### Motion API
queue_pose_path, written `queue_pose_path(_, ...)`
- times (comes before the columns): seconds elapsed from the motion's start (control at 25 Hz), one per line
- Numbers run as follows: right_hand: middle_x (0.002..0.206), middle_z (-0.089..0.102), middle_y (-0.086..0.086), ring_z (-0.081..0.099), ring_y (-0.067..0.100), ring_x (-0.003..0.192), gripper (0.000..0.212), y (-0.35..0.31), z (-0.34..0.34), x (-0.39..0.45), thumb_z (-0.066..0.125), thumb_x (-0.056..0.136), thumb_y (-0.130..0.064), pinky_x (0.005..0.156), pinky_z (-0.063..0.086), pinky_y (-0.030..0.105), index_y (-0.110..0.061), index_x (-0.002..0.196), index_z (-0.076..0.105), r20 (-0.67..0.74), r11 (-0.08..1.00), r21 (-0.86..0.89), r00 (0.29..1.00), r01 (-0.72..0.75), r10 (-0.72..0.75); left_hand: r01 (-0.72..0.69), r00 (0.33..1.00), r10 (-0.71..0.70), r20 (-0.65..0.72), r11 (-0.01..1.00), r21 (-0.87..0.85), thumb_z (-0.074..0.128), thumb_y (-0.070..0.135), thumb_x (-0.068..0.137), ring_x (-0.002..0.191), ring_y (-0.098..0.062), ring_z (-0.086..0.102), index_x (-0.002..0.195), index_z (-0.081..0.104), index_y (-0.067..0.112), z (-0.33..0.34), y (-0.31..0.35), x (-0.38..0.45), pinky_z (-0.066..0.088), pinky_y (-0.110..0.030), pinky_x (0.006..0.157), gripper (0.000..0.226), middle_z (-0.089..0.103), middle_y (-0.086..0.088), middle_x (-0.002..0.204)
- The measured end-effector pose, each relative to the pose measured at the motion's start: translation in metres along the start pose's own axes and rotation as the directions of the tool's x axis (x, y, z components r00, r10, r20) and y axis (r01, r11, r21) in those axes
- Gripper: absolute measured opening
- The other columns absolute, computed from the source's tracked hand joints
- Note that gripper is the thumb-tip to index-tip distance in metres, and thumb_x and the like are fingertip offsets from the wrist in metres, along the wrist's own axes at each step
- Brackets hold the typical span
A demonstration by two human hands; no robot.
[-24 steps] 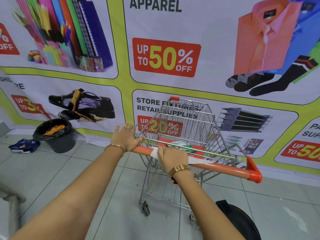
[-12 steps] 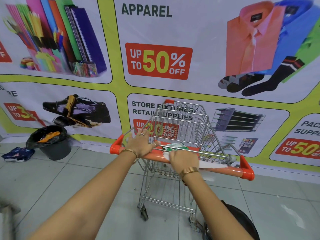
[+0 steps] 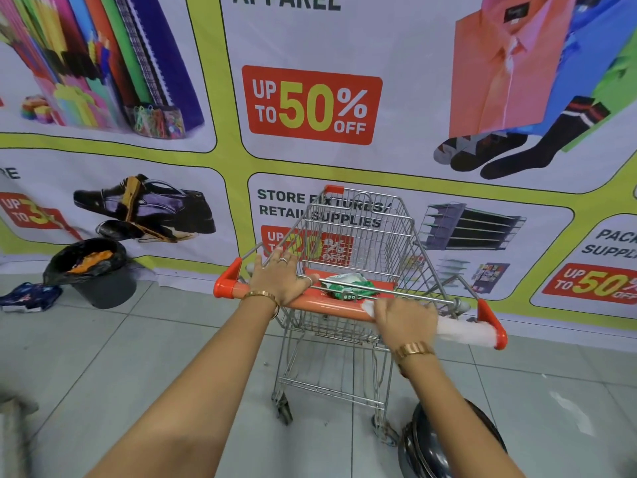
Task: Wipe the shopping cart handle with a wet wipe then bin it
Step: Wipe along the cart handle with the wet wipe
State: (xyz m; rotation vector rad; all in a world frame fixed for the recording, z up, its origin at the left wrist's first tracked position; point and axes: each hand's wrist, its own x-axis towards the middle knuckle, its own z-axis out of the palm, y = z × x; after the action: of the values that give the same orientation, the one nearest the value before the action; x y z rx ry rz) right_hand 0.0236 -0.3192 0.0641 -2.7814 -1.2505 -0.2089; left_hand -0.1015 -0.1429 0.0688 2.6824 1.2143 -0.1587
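The right hand (image 3: 404,319) lies palm down on the orange plastic handle bar (image 3: 331,307) of the silver wire shopping cart (image 3: 358,236), fingers curled over it and pressing a white wet wipe (image 3: 462,332) against the bar. The hand is blurred, so how tightly the fingers close cannot be read exactly. The wipe shows on both sides of the hand: a small bunched corner at the thumb side and a longer stretch wrapped along the bar toward the right orange end cap (image 3: 496,326). A gold-coloured wristband (image 3: 413,350) sits on that wrist.

The left hand (image 3: 279,277) rests nearer the left end of the same bar, fingers spread and laid forward over the bar and the wire rim behind it, holding nothing else. It wears a ring and a thin gold bracelet (image 3: 262,295).

Just behind the bar, on the cart's orange child-seat flap, lies a green and white soft packet (image 3: 348,288). The cart stands on a pale grey tiled floor (image 3: 138,357), close to a large printed sale banner (image 3: 310,105) covering the wall.

Well to the left, against the banner's foot, stands a dark round bin lined with a black plastic bag (image 3: 93,270), with orange scraps inside. A blue crumpled bag (image 3: 27,298) lies on the floor just beside it. A dark rounded object (image 3: 434,443) sits on the floor by the cart's near right wheel.
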Motion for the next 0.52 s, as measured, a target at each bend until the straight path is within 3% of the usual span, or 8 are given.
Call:
queue_pose_path(0.12,0.074,0.066,0.005,0.046,0.022,0.062,0.057,-0.042,0.001,0.001,0.011,0.089,-0.033,0.074,0.036,0.032,-0.012,0.078,0.063,-0.010,0.991,0.080,0.994,0.111,-0.111,0.003,1.000,-0.003,-0.010,1.000,-0.004,0.025,0.063,0.088,0.148,-0.020,0.002,0.147,0.018,0.014,0.001,-0.002,-0.001,0.000,-0.052,0.119,0.077,0.013,-0.003,0.159)
queue_pose_path(0.2,0.068,0.066,0.004,0.042,0.021,0.056,0.065,-0.042,0.004,0.001,0.001,0.079,-0.034,0.064,0.033,0.031,-0.013,0.072,0.062,-0.035,0.987,0.072,0.989,0.147,-0.144,0.003,1.000,-0.003,-0.015,1.000,-0.019,0.025,0.062,0.089,0.148,-0.020,0.002,0.148,0.017,0.014,0.001,-0.005,-0.002,-0.001,-0.053,0.118,0.077,0.012,-0.003,0.159)
queue_pose_path(0.28,0.051,0.060,0.003,0.036,0.019,0.045,0.056,-0.021,0.011,-0.006,0.010,0.078,-0.033,0.054,0.028,0.026,-0.013,0.058,0.059,-0.127,0.984,0.071,0.980,0.163,-0.154,0.003,1.000,-0.004,-0.012,0.999,-0.033,0.026,0.062,0.089,0.148,-0.021,0.000,0.148,0.015,0.014,0.001,-0.009,-0.003,0.000,-0.054,0.117,0.077,0.010,-0.003,0.159)
queue_pose_path(0.4,0.046,0.054,0.001,0.042,0.019,0.043,0.046,0.020,0.020,-0.018,0.024,0.083,-0.029,0.055,0.028,0.025,-0.013,0.053,0.055,-0.263,0.991,0.091,0.962,0.102,-0.075,0.002,1.000,-0.002,0.007,0.999,-0.045,0.027,0.062,0.088,0.148,-0.021,-0.001,0.148,0.014,0.014,0.000,-0.009,-0.004,0.000,-0.055,0.117,0.078,0.008,-0.003,0.160)
queue_pose_path(0.52,0.052,0.061,0.004,0.051,0.023,0.051,0.045,0.032,0.020,-0.021,0.025,0.081,-0.029,0.060,0.028,0.029,-0.013,0.053,0.056,-0.279,0.991,0.137,0.960,0.011,0.028,-0.013,1.000,0.013,0.010,1.000,-0.028,0.026,0.063,0.088,0.148,-0.021,0.000,0.148,0.014,0.013,-0.001,-0.004,-0.007,-0.001,-0.054,0.117,0.079,0.009,-0.003,0.160)
